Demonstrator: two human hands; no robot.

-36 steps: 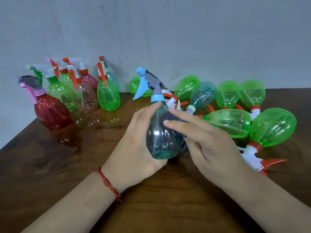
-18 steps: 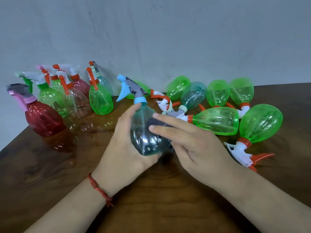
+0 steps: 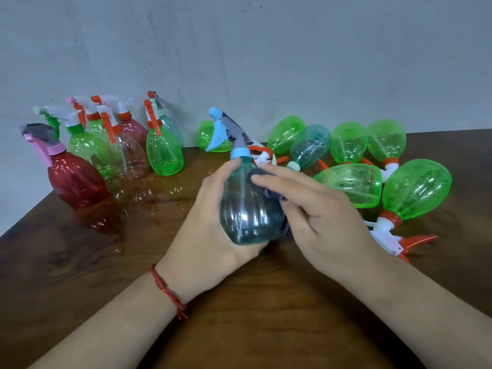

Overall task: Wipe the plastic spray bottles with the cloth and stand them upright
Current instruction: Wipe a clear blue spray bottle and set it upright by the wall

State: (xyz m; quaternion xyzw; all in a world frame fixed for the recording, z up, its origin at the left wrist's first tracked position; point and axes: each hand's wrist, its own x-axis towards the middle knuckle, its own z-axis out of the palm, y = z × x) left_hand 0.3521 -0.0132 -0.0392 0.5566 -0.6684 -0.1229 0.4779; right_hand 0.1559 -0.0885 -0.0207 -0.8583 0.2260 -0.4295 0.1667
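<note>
Desk (image 3: 239, 328) of dark wood carries everything, set against a grey wall (image 3: 266, 49). Above its middle the left hand (image 3: 210, 230) grips a teal spray bottle (image 3: 247, 209) round the belly, thumb up near the neck. The bottle is held off the surface and nearly upright, its blue and grey trigger head (image 3: 226, 129) leaning toward the far left corner. The right hand (image 3: 327, 222) presses a dark grey cloth (image 3: 266, 179) against the bottle's right side, forefinger stretched across the shoulder and lower fingers curled in. Most of the cloth is hidden, so it seems pinched between hand and plastic. A red string bracelet (image 3: 165, 288) circles the left wrist.

Toward the far left corner a cluster of bottles stands upright. Among them are a red bottle (image 3: 77, 179) with a pink collar nearest the left edge, a clear bottle (image 3: 127, 158) and a green bottle (image 3: 165, 153) with an orange trigger. Along the far edge toward the right, several bottles lie on their sides, touching or just beside one another. Most are green and one is a teal lying bottle (image 3: 310, 146). The nearest, a large green bottle (image 3: 418, 190), points its white and orange trigger at the near right.
</note>
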